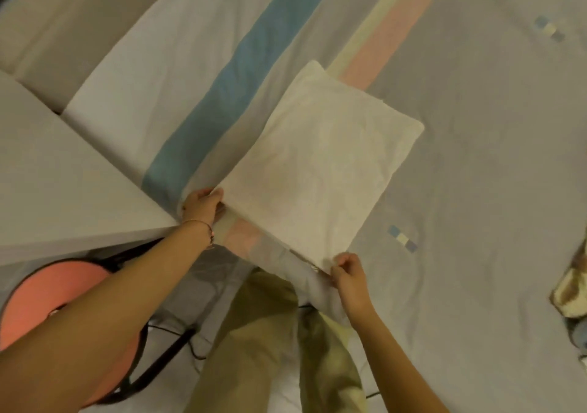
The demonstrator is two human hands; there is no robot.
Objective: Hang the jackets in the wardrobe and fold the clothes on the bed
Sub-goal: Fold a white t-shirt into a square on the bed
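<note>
A white garment (320, 171), folded into a neat square, lies in the middle of the frame on the bed (476, 158). The left hand (203, 204) grips its lower left corner with curled fingers; the right hand (349, 277) pinches its lower right corner. This piece looks almost finished. A crumpled patterned cloth (571, 288) at the right edge seems not yet folded. No jackets or wardrobe show. The bed's grey sheet has blue, pink and cream stripes. A white tabletop (57, 184) fills the left; a coral stool (47, 292) sits at lower left.
</note>
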